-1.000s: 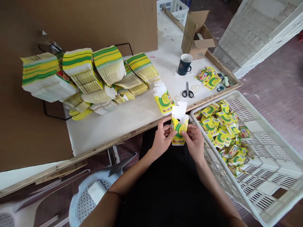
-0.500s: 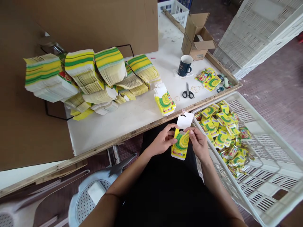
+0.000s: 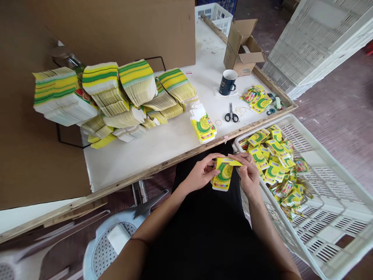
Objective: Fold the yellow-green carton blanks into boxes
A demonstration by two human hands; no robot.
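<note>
Over my lap, a small yellow and green printed carton (image 3: 223, 175) is held between both hands. My left hand (image 3: 204, 171) grips its left side, thumb on the front and fingers behind. At the top right, my right hand (image 3: 247, 171) has its fingers on the carton's top flap, which is folded down over the opening. Just beyond, on the table edge, lies a small stack of flat cartons (image 3: 204, 126) with white flaps. What is inside the held carton is hidden.
Bundled flat cartons (image 3: 134, 83) are piled on the white table (image 3: 122, 155). Scissors (image 3: 231, 113), a dark mug (image 3: 227, 82), loose packets (image 3: 256, 97) and an open cardboard box (image 3: 243, 48) stand farther right. A white plastic crate (image 3: 320, 149) at my right holds many filled cartons.
The white-sided top flap, upright before, is now folded down across the carton's top. My right hand has moved slightly right with its fingers over the flap.
</note>
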